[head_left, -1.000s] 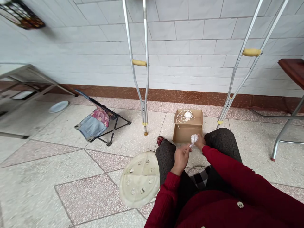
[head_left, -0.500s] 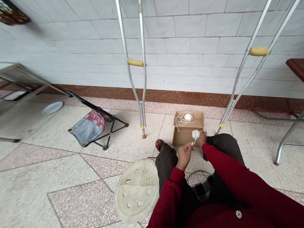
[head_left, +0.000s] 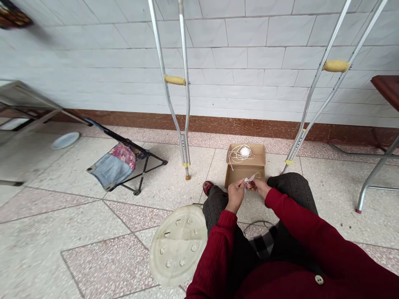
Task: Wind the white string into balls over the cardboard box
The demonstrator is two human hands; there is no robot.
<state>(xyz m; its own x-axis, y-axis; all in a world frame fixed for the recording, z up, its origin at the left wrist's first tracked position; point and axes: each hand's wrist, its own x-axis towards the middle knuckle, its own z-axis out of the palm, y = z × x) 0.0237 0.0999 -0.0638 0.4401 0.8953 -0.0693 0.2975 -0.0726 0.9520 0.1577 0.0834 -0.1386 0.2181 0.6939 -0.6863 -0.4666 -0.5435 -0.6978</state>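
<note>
My left hand [head_left: 236, 195] and my right hand [head_left: 261, 188] are close together over the near edge of an open cardboard box [head_left: 241, 172]. Between them, both sets of fingers pinch a small white crumpled piece [head_left: 249, 179], thin like cloth, paper or plastic; its kind is too small to make out. A pinkish-red patch shows by the right fingers, unclear. In the far half of the box lies a ball of white string [head_left: 245, 152], loose loops around it and one end hanging over the middle fold.
Two crutches [head_left: 184, 147] [head_left: 298, 141] lean against the tiled wall. A round pale stool [head_left: 179, 245] stands by my left knee. Farther left are a folding stool [head_left: 116, 166] and a plate [head_left: 65, 140] on the floor. A metal-legged table [head_left: 370, 182] stands right.
The round white bundle by my right hand now appears as a flatter crumpled piece between both hands. My hands have drawn closer together; the view has shifted slightly.
</note>
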